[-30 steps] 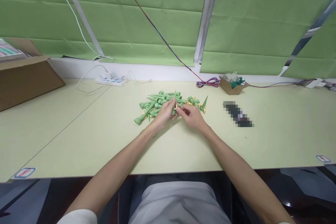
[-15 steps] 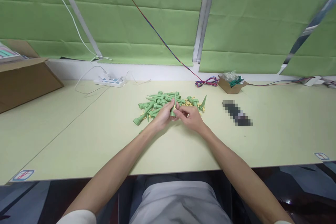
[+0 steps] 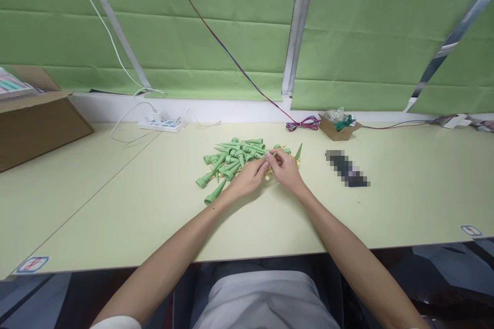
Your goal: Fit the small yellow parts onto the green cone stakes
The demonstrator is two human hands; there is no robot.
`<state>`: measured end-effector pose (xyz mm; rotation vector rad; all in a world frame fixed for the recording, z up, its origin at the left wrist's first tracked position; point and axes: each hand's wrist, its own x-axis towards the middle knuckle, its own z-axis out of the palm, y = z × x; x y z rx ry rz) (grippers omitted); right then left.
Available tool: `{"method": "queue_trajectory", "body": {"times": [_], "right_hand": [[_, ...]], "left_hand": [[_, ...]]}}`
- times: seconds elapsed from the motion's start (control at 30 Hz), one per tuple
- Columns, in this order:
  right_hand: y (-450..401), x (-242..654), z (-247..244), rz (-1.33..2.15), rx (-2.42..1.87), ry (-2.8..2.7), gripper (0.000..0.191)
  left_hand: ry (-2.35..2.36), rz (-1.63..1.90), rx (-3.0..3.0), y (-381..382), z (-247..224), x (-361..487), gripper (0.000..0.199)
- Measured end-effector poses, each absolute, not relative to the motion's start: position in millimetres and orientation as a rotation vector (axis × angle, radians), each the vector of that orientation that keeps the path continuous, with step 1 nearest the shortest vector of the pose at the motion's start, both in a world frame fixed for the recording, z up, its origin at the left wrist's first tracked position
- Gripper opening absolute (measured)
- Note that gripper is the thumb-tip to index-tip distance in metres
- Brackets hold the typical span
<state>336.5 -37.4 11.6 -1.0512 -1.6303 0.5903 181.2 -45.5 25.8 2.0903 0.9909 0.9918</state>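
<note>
My left hand (image 3: 251,177) and my right hand (image 3: 286,170) meet over the right part of a heap of green plastic spikes (image 3: 230,158). Both are closed, fingertips together, around a green plastic spike (image 3: 274,154) that they mostly cover; only a sliver of green shows. Any small part pinched with it is hidden. The heap's spikes are hollow cones with a wide ribbed collar at one end. One loose spike (image 3: 214,193) lies by my left forearm. Small yellow pieces (image 3: 267,177) are scattered beneath and around my hands.
A small cardboard box (image 3: 336,130) with clear and green plastic stands behind on the right, beside a coiled red-blue cable (image 3: 303,123). A pixelated dark object (image 3: 346,168) lies right. At the left are a power strip (image 3: 161,124) and a large carton (image 3: 38,126).
The spike that stood upright in my left hand is now tipped and mostly covered by my fingers. Both hands have shifted slightly right, and the loose spike near my left forearm has come into view.
</note>
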Motion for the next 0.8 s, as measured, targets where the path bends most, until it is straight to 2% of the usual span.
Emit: {"method": "queue_trajectory", "body": {"times": [0.3, 0.53, 0.8], "right_hand": [[-38, 336, 16, 0.749, -0.953, -1.568, 0.03], [-37, 338, 19, 0.925, -0.903, -1.565, 0.043], [-37, 358, 27, 0.331, -1.088, -1.492, 0.04]], "left_hand": [[1.034, 0.985, 2.184, -47, 21, 183, 0.035], [1.032, 0.989, 2.149, -48, 23, 183, 0.038], [1.235, 1.066, 2.226, -43, 24, 180, 0.03]]}}
